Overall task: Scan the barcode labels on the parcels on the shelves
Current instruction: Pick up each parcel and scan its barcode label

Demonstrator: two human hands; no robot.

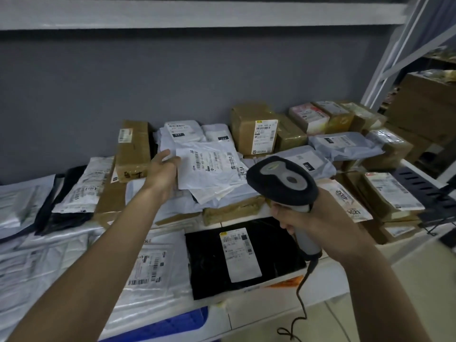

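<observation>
- Right hand (pixel 318 218) up close, grip clenched round the handle of the barcode scanner (pixel 283 180), head aimed toward the white mailer (pixel 212 169) mid-shelf.
- Left hand (pixel 161 172) steadies that mailer's left edge, fingers only loosely curled against it; its label (pixel 213 160) faces up.
- Progress? Hard to call: nothing marks any parcel as scanned. By my reading, this mailer is the one in hand, with the black mailer (pixel 241 257), the cardboard box (pixel 254 128) and many more waiting.
- No scan beam is visible; label print is too small to read; parcels run off both edges, and the scanner cable (pixel 299 307) leaves frame.
</observation>
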